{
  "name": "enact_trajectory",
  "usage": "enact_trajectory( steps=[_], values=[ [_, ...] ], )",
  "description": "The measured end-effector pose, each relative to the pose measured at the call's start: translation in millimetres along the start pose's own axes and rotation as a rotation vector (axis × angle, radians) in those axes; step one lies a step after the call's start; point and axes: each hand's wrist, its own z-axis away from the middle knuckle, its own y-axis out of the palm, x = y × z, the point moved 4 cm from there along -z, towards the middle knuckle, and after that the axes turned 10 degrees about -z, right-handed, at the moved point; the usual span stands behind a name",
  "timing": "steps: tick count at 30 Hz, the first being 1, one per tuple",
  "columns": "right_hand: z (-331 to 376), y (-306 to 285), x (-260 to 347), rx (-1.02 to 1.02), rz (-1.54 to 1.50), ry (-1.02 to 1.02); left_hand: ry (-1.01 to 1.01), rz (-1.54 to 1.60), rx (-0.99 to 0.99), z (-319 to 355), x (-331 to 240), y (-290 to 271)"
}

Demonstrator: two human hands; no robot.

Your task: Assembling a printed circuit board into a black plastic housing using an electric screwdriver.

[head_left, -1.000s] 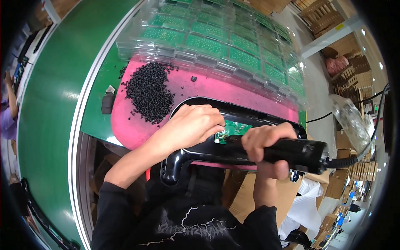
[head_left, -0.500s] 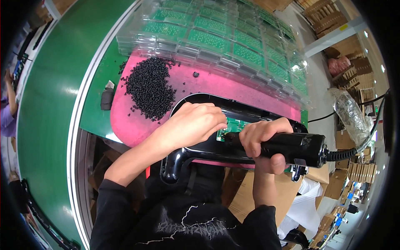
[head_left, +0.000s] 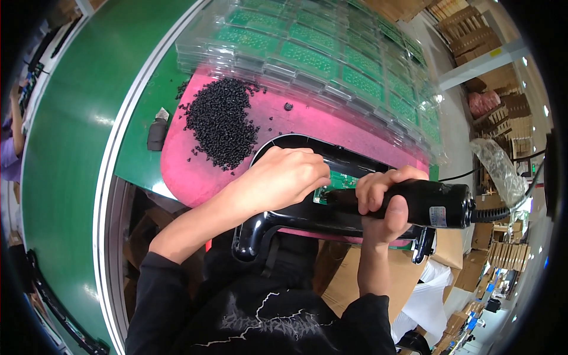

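Black plastic makes up the long housing [head_left: 307,222] at the centre of the frame in the head view, open side up on the pink mat [head_left: 313,126]. Inside it, just right of the middle, lies the green circuit board [head_left: 338,180], partly covered by both hands. The right hand [head_left: 384,201] has its grip clamped around a thick black power driver [head_left: 438,204], which lies nearly level, its narrow end pointing left over the board's lower edge; a ribbed cable [head_left: 490,215] leaves its other end toward the right. The left hand [head_left: 296,176] reaches in from the lower left, back upward, fingers curled at the board's left edge; its fingertips are hidden, so I cannot tell whether that grip is closed on anything.

A pile of small black pieces [head_left: 222,124] covers the mat's left part. Stacked clear trays [head_left: 307,59] with green boards fill the upper centre. On the green counter [head_left: 139,157], left of the mat, sits a small dark object [head_left: 157,135] with a pale tip.
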Motion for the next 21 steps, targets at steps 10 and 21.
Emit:
enact_trajectory(
  steps=[10, 21],
  values=[
    [-19.0, 7.6, -7.3, 0.597, -0.24, 0.185, -0.007, 0.014, 0.049, -0.9, -0.5, -1.4],
    [-11.6, -0.4, -10.2, 0.455, -0.26, 0.183, -0.008, 0.008, 0.142, -2.3, -3.0, -1.6]
  ],
)
